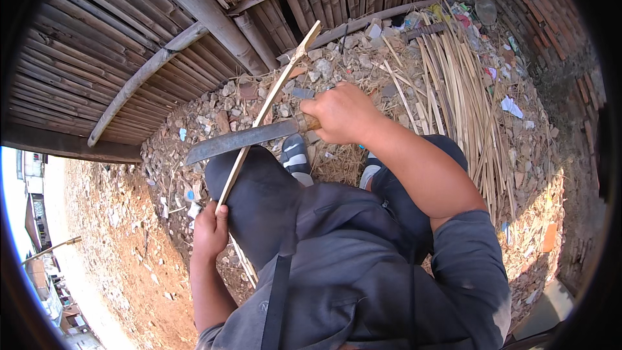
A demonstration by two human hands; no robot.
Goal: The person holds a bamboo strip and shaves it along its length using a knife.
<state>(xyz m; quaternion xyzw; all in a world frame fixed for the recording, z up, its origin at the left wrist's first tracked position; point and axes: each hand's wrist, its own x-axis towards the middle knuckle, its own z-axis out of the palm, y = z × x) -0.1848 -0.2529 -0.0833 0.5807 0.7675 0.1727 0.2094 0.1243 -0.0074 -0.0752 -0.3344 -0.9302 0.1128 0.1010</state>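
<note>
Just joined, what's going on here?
A seated person works a pale strip with a large knife. The left hand grips the strip's lower part beside the knee; the right hand holds the knife's handle, its blade crossing the strip. More strips lie piled on the rubble ground to the right.

The knife [240, 142] is hard grey metal, flat and mostly dull, its handle [309, 122] looks like plain brown wood, and the stick [275, 88] is pale split wood or bamboo, smooth along its length with a rough, knobbly bit near the top. The strips [461, 104] are dry and matt, like thin bare wood, while the slats [97, 52] look like old brown bamboo and the pole [210, 16] is round and smoother. The shirt [350, 266] and trousers [256, 198] are soft, matt cloth, the stones [317, 71] are rough and dusty, and the bricks [543, 26] look rough too.
</note>
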